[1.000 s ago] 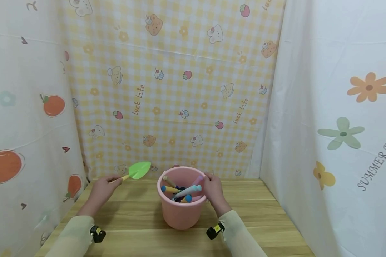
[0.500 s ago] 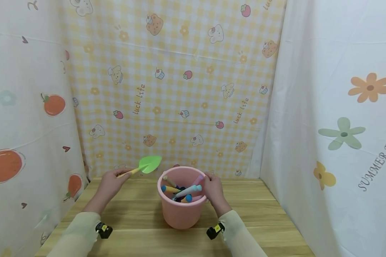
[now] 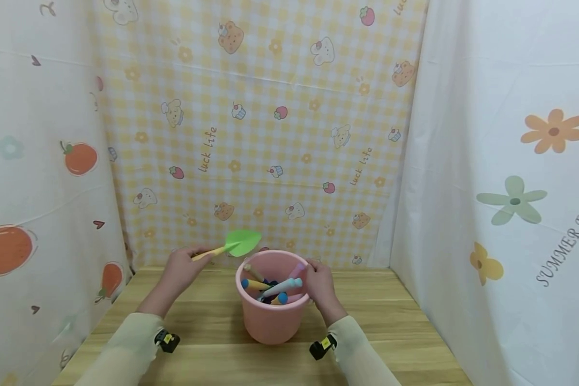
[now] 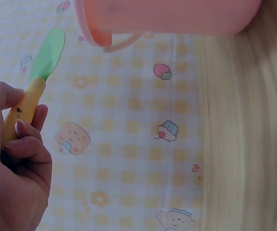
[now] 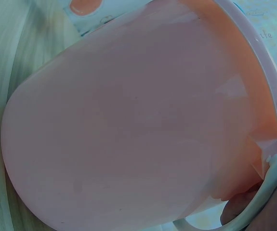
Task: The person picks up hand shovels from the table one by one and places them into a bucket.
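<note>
My left hand [image 3: 177,271] grips the yellow handle of a small trowel [image 3: 242,243] with a green, leaf-shaped blade. In the left wrist view, thumb and fingers curl round that handle [image 4: 27,103]. The blade is raised just beyond the left rim of a pink bucket [image 3: 272,324], which stands upright on the table. My right hand [image 3: 320,284] holds the bucket's right rim; the right wrist view shows its fingers partly behind the pale bail handle [image 5: 263,192]. Inside the bucket lie several tools with coloured handles, among them a pale blue one [image 3: 282,288]; their lower ends are hidden.
The wooden table [image 3: 366,321] extends to both sides of the bucket. A yellow checked curtain [image 3: 270,139] hangs close behind it. White printed curtains [image 3: 463,96] enclose the left and right sides.
My left hand has carried the trowel to the right and slightly up, towards the bucket. The right hand and the bucket have stayed in place.
</note>
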Motion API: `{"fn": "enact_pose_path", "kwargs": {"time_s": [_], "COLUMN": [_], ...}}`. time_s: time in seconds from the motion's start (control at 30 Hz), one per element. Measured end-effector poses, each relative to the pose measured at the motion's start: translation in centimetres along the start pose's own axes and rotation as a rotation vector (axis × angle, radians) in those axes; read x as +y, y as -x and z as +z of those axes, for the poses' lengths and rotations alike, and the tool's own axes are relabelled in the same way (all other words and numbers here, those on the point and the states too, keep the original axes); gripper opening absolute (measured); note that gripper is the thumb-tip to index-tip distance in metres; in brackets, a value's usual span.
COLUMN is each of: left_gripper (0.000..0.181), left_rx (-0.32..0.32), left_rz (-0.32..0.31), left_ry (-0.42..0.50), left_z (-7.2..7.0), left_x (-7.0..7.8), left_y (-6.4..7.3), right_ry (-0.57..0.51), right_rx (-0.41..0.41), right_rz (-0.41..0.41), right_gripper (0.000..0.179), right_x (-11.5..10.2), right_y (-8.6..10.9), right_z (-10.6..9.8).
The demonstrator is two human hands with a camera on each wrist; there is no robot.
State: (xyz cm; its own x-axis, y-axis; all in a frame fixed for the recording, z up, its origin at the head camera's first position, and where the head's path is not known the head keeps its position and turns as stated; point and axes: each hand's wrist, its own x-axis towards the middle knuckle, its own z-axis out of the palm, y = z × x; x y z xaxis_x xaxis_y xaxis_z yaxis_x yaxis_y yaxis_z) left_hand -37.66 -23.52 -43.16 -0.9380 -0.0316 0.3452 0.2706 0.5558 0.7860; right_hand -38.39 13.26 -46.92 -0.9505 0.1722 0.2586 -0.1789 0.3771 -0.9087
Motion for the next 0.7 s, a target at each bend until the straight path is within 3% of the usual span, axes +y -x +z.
{"fn": "enact_pose_path", "kwargs": {"time_s": [0.13, 0.5, 0.7], "left_gripper": [0.036, 0.025, 0.026], "left_rx": [-0.021, -0.059, -0.059], "left_rz": [0.023, 0.163, 0.197], "left_ry": [-0.011, -0.075, -0.127], "left_z": [0.4, 2.1, 2.9], "left_x": [0.9, 3.2, 3.9], "left_y": [-0.3, -0.7, -0.8], "right_ry": [-0.005, -0.010, -0.009], "right_rx": [-0.003, 0.004, 0.008], "right_rz": [0.007, 0.005, 0.012], "right_gripper": [0.037, 0.037, 0.037], "right_x": [0.1, 0.2, 0.2], "right_y": [-0.1, -0.2, -0.3], "right_z": [0.0, 0.1, 0.2]}}
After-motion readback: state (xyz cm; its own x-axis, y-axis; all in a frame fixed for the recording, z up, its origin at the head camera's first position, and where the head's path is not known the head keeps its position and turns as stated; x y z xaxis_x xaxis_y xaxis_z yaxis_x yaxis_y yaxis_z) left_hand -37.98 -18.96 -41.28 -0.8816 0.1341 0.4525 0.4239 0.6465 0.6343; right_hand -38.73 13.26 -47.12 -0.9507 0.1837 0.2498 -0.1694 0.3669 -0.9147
